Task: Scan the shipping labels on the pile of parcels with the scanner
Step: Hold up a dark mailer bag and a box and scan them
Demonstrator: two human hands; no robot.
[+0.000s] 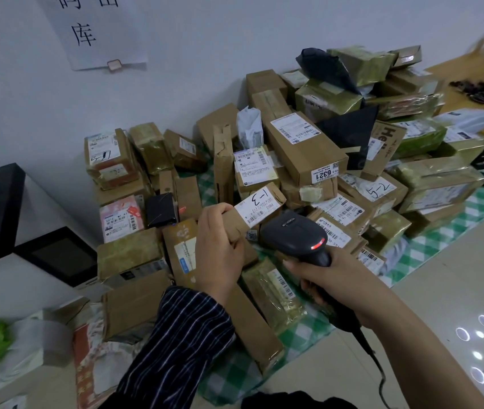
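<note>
The small brown parcel [232,225] sits just left of the frame's centre, lifted above the pile and tilted. The left hand [220,246] grips its lower end, fingers curled round the cardboard and thumb on the near face. Its white shipping label [260,208] faces up, with "1-3" handwritten on it and a barcode at the lower edge.

Just right of it, the black scanner [293,233] points its head at that label, close to the barcode; a red light glows on its back. The right hand [333,280] is wrapped round the scanner's handle, and the cable [374,360] trails down toward the bottom edge. A dark striped sleeve [181,343] covers the left forearm.

Behind and around both hands, the pile of parcels [353,208] spreads from centre left to the upper right, mostly brown boxes and tape-wrapped packs, many with labels. A long box [302,146] marked "6321" lies on top near the middle. The pile rests on a green checked cloth [441,240] on the pale floor [441,314], against a white wall. A paper sign [96,28] hangs at the upper left, and a wooden counter [468,95] shows at the upper right.
</note>
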